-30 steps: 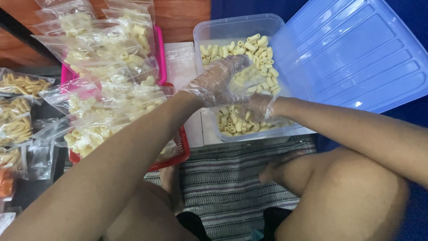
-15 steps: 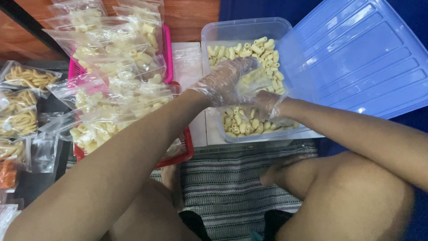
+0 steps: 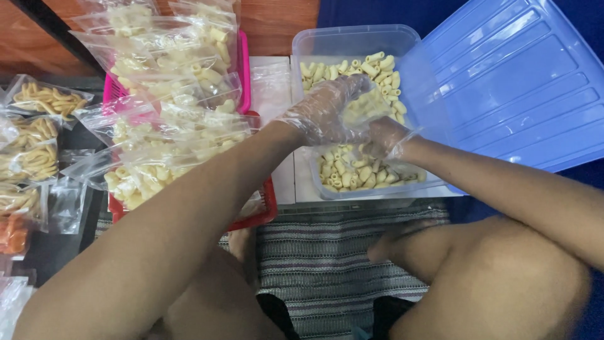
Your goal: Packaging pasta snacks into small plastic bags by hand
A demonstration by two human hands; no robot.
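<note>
- The left hand (image 3: 324, 113), in a thin clear glove, is over the clear plastic tub (image 3: 352, 41); its grip is curled around a small clear bag (image 3: 365, 108) partly filled with pale tube-shaped pasta.
- The right hand (image 3: 385, 137), also gloved, is just beside the bag's lower edge, low in the tub; whether its grip is closed on pasta or spread, I cannot tell.
- Loose pasta (image 3: 352, 173) covers the tub's floor.
- The tub's blue lid (image 3: 503, 82) leans against its right side.
- To the left, filled bags of pasta (image 3: 170, 101) are heaped over a pink basket (image 3: 242, 69) and a red basket (image 3: 267, 208).
- A striped mat (image 3: 327, 264) lies under the person's knees.
</note>
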